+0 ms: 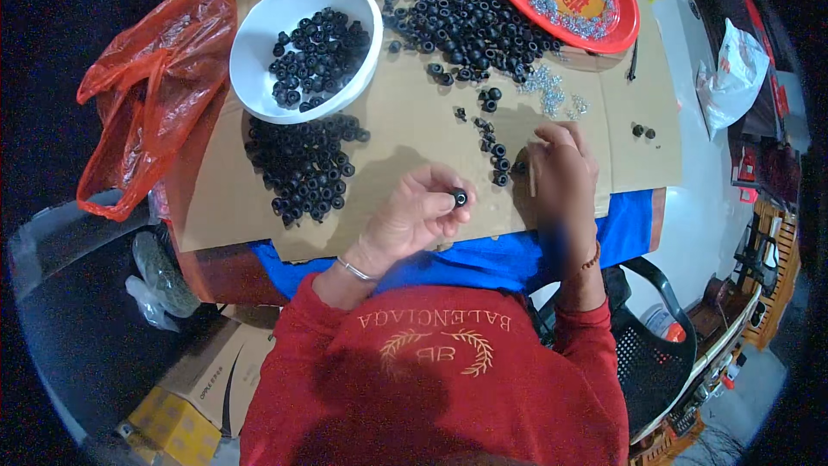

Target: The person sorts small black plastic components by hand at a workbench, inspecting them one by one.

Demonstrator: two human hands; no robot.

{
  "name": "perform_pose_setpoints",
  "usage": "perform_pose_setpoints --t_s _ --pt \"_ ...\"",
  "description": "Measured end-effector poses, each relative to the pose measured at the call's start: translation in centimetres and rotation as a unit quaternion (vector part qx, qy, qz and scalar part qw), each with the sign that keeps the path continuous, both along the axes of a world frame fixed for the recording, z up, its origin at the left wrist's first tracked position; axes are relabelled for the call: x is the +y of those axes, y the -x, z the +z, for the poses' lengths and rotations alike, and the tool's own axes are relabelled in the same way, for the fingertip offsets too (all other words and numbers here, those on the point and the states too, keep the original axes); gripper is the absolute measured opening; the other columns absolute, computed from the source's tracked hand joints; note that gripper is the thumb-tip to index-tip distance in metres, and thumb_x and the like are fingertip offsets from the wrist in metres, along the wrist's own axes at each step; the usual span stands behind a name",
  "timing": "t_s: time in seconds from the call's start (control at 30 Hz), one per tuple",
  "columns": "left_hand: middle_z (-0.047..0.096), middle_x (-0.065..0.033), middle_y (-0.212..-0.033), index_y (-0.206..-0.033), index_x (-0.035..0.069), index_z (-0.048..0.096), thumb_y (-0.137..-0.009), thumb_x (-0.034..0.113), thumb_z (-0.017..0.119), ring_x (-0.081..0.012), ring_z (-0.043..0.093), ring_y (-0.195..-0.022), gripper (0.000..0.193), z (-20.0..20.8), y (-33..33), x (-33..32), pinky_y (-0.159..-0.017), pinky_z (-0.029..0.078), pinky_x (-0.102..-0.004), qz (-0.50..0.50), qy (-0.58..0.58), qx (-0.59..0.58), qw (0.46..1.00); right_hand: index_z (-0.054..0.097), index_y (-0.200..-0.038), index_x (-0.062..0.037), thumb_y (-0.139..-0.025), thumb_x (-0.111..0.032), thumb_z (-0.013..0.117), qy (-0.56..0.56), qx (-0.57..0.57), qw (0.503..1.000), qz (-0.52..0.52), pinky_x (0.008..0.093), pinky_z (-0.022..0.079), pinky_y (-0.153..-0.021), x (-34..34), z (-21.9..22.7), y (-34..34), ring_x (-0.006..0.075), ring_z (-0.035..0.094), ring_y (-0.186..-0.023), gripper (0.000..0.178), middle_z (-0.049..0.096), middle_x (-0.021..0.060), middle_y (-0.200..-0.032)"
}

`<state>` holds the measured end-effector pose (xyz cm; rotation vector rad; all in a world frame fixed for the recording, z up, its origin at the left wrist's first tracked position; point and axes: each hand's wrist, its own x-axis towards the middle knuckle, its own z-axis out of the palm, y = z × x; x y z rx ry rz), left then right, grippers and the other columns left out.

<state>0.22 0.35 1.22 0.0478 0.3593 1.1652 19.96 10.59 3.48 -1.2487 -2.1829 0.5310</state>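
Fig.: head view, looking down on my workplace. My left hand [414,211] is curled, thumb and forefinger pinching one small black rubber ring [460,198], held just above the near edge of the cardboard sheet [414,129] that covers the desk [664,207]. My right hand [561,168] rests knuckles-up on the cardboard, fingers bent down and together at a short row of loose black rings [498,164]; a thin pale stick shows at its fingers, but whether it's gripped I can't tell, as the fingertips are hidden under the hand & the wrist is motion-blurred.

Counts: 1 white bowl [259,34], partly filled w/ black rings; 1 red tray [625,30], cut off by the top edge, holding small silvery metal bits too fine to count. 3 main heaps of black rings: one just below the bowl [306,168], one between bowl and tray [470,30], one along the top edge, cropped. Individual rings too many & too small to count. A small spill of silvery bits [552,91] lies near the tray; 2 stray rings [642,131] sit apart to the right.

Also: 1 red plastic bag [147,86] left of the bowl, 1 white bag [733,78] far right, blue cloth [483,259] under the cardboard. Cartons lower left, dim.
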Motion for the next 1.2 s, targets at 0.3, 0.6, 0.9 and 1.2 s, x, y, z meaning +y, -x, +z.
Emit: perform_pose_setpoints --t_s 0.3,0.6,0.9,1.2 --pt "0.059 -0.0108 -0.092 -0.096 0.004 0.056 -0.081 -0.001 0.053 -0.0158 0.060 -0.078 0.016 -0.2 0.4 0.2 -0.059 0.051 -0.0232 0.004 -0.010 0.002 1.000 0.060 -0.083 -0.0068 -0.069 -0.008 0.065 -0.126 -0.101 0.983 0.088 0.0369 0.042 -0.063 1.1 0.6 7.4 0.0255 0.053 -0.074 0.015 0.055 0.0074 -0.078" --pt "0.061 -0.0113 -0.092 -0.095 0.005 0.056 -0.079 0.004 0.058 -0.0127 0.061 -0.072 0.017 -0.1 0.0 0.1 -0.055 0.049 -0.0222 0.012 -0.007 0.050 0.999 0.058 -0.079 -0.0074 -0.069 -0.009 0.063 -0.157 -0.188 0.960 0.132 0.0371 0.039 -0.064 0.9 0.1 7.5 0.0240 0.051 -0.076 0.012 0.052 0.0057 -0.075" --pt "0.060 -0.0110 -0.093 -0.097 0.004 0.056 -0.080 0.002 0.057 -0.0151 0.059 -0.076 0.017 -0.1 0.2 0.2 -0.059 0.050 -0.0236 -0.004 -0.024 0.035 0.999 0.057 -0.092 0.0014 -0.080 -0.002 0.060 0.453 0.414 0.788 0.044 0.0239 0.045 -0.062 -2.0 1.7 2.4 0.0120 0.056 -0.070 0.013 0.060 0.0081 -0.086" --pt "0.061 -0.0107 -0.092 -0.096 0.005 0.057 -0.079 0.004 0.057 -0.0114 0.059 -0.072 0.017 -0.2 -0.1 0.1 -0.057 0.049 -0.0216 -0.002 -0.023 0.050 0.998 0.055 -0.095 0.0012 -0.082 -0.005 0.058 0.506 0.588 0.627 0.063 0.0274 0.045 -0.062 -4.7 0.9 1.1 0.0175 0.053 -0.069 0.015 0.056 0.0129 -0.084"
